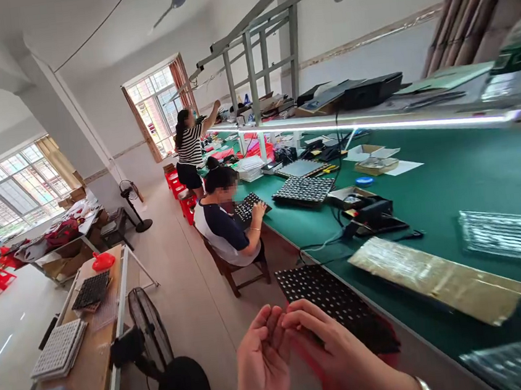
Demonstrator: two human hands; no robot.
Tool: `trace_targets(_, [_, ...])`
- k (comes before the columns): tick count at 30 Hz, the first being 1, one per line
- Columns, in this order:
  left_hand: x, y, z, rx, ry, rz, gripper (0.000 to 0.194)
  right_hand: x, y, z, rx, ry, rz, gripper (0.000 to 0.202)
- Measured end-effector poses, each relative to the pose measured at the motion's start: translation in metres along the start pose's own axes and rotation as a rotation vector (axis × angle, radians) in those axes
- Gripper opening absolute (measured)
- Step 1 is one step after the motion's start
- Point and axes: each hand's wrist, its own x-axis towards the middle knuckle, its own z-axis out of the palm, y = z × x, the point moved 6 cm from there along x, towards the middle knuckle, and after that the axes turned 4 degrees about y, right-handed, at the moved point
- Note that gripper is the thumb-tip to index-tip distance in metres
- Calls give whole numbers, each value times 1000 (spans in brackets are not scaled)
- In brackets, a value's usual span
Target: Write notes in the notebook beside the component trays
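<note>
My left hand (262,357) is raised at the bottom centre, palm turned up and fingers curled, with a metal band at the wrist. Against its fingertips rest the bent fingers of my right hand (325,346), which comes in from the right with a bracelet on the wrist. The fingers of both hands are closed in together; anything small between them is hidden. Just beyond my right hand, at the table edge, lies a black tray (331,296) with rows of small light pieces, partly covered by that hand.
A green table (433,201) runs along the right, bearing a brown-wrapped flat pack (436,276), clear plastic trays (511,237) and another filled tray (304,189). A seated co-worker (226,223) handles a tray; another person stands farther back. A black fan (151,330) stands at left.
</note>
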Motion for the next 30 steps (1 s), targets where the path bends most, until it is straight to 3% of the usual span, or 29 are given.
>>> trace_targets(5, [118,65,35,-18,-59,-26,33,101,81,29,-37,23,-3,15])
trace_targets(10, [222,141,68,-66,-120,29,36,209,154,76,-47,-23,-24,18])
trace_targets(17, [355,247,81,-95,-57,90,42,343,241,155,-101,-62,-74,16])
trace_targets(24, [528,374,85,-93,20,23,41,490,340,246,-170,109,-92,19])
trace_targets(28, [626,457,100,31,74,-39,40,586,395,283,-189,246,-74,17])
trace_targets(30, [670,494,115,101,79,-74,37,629,424,294,-201,314,-43,15])
